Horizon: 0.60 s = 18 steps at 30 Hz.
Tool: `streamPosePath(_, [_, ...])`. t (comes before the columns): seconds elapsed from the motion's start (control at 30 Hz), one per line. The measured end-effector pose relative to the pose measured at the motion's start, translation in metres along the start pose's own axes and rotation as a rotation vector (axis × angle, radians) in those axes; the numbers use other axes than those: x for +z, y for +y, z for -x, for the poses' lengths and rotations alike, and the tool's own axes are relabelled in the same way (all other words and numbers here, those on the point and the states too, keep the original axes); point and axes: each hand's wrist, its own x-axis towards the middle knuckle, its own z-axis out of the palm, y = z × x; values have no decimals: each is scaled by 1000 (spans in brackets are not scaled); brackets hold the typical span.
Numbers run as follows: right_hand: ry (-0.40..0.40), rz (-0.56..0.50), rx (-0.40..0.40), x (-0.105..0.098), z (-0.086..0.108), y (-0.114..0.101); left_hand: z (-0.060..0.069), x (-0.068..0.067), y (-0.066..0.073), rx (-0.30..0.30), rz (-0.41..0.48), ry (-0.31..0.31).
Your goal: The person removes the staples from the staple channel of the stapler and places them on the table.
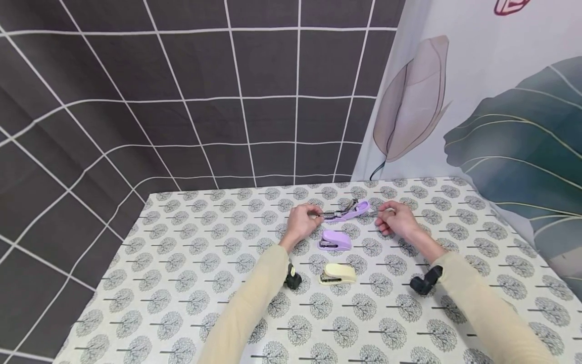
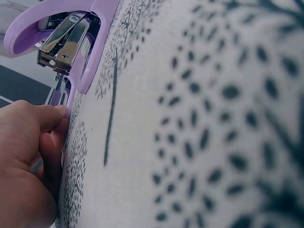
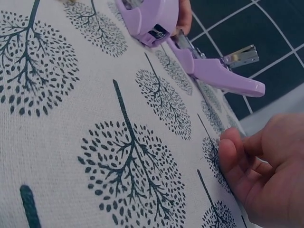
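A purple stapler (image 1: 341, 218) lies opened out, its metal magazine exposed. My left hand (image 1: 302, 221) pinches its left end; in the left wrist view, the thumb and fingers of my left hand (image 2: 28, 161) are at the narrow end of the stapler (image 2: 99, 45). To its right, my right hand (image 1: 397, 221) is held low over the cloth, fingers loosely bent. In the right wrist view nothing shows in my right hand (image 3: 273, 168), and a gap separates it from the opened stapler (image 3: 223, 78).
Nearer to me lie a closed purple stapler (image 1: 338, 238), also in the right wrist view (image 3: 142, 23), and a cream stapler (image 1: 344, 273). The table's cloth (image 1: 182, 303) has a tree print. A dark grid curtain (image 1: 268, 65) and a leaf-patterned curtain (image 1: 482, 76) hang behind.
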Motion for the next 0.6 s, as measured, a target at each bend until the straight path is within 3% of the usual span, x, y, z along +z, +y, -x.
streamPosePath(0.6, [15, 118, -20, 6, 1, -4, 1, 0, 2, -21, 14, -16])
